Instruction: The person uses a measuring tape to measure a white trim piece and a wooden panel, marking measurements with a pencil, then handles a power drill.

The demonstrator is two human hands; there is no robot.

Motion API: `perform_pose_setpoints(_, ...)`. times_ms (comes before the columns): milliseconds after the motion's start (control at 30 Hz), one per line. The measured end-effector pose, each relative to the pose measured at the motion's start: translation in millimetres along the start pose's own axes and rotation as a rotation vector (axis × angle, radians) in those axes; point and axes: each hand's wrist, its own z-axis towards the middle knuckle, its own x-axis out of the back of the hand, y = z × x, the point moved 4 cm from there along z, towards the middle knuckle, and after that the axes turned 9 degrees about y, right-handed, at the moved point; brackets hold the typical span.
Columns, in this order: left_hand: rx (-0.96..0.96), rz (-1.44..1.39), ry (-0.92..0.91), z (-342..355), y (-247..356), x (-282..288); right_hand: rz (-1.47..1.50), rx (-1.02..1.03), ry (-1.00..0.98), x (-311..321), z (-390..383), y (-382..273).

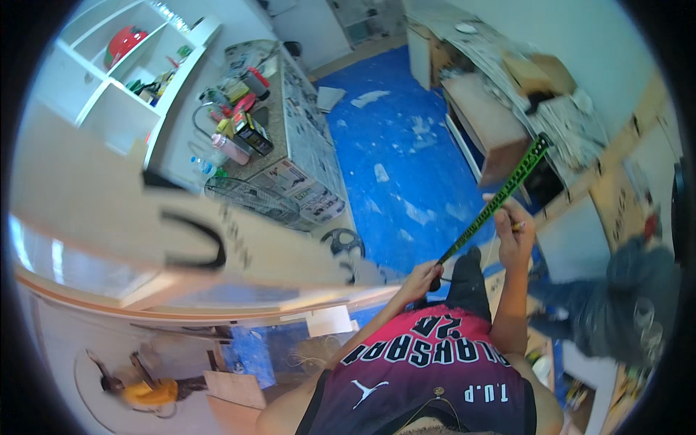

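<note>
A green tape measure blade [493, 205] with black markings stretches from near my body up to the right. Its dark case [435, 284] sits at the lower end, partly hidden by my left hand [420, 280], whose fingers are closed around it. Farther along, my right hand [515, 230] is raised beside the blade, thumb and fingertips pinching its edge. A thin yellowish stick, perhaps a pencil [518, 226], pokes out between the right fingers. Past that hand the blade continues to a dark end [542, 139] near the low cabinet.
Left stands a long pale wooden panel [109, 181]; beyond it, a paper-covered counter [290, 163] holds bottles. Blue sheeting [391, 152] covers the floor. A brown-topped cabinet [486, 119] stands ahead right. One person [631, 304] is close on my right, another [156, 391] at lower left.
</note>
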Motion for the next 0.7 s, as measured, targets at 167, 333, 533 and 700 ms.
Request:
perform_pose_setpoints(167,0.162,-0.103,0.247,98.2,-2.3,33.0,0.108,-0.135,-0.265,-44.9,142.6,114.2)
perform_pose_setpoints(333,0.27,-0.083,0.768,139.2,-24.3,74.1,0.016,-0.317,-0.517,-100.7,276.8,199.8)
perform_pose_setpoints(533,0.291,-0.242,1.153,141.7,-23.0,85.2,-0.079,-0.075,-0.819,-193.0,369.0,239.1)
perform_pose_setpoints(700,0.402,-0.206,1.399,176.6,-19.7,101.7,-0.004,-0.13,-1.065,-284.1,387.5,275.0)
